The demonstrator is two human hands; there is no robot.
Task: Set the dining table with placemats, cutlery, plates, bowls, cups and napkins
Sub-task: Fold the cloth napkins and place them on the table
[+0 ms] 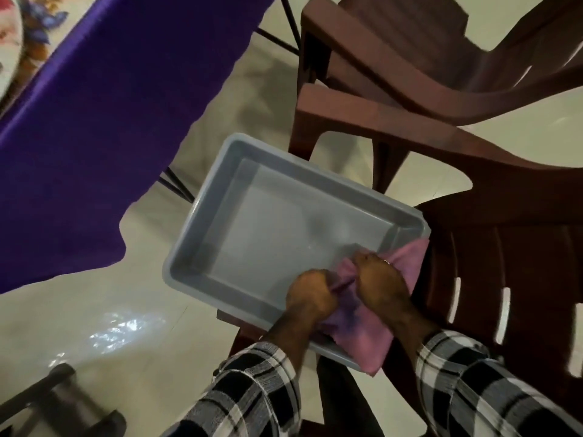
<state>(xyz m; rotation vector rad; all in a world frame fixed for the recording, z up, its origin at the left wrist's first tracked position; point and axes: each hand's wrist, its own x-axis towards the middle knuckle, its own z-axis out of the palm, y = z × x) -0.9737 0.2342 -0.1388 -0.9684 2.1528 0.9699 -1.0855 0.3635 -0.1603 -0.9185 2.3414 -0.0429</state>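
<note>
Bunched pink napkin [356, 323] over grey bin [202, 234] corner

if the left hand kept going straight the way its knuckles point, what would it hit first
Likely the bare floor of the grey tub, then its far wall. The left hand grips the pink cloth and points up the image over the tub's interior; depth is unclear.

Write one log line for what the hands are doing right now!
left hand: grips pink cloth | right hand: grips pink cloth | cloth: over near corner of grey tub | tub: otherwise empty
</note>
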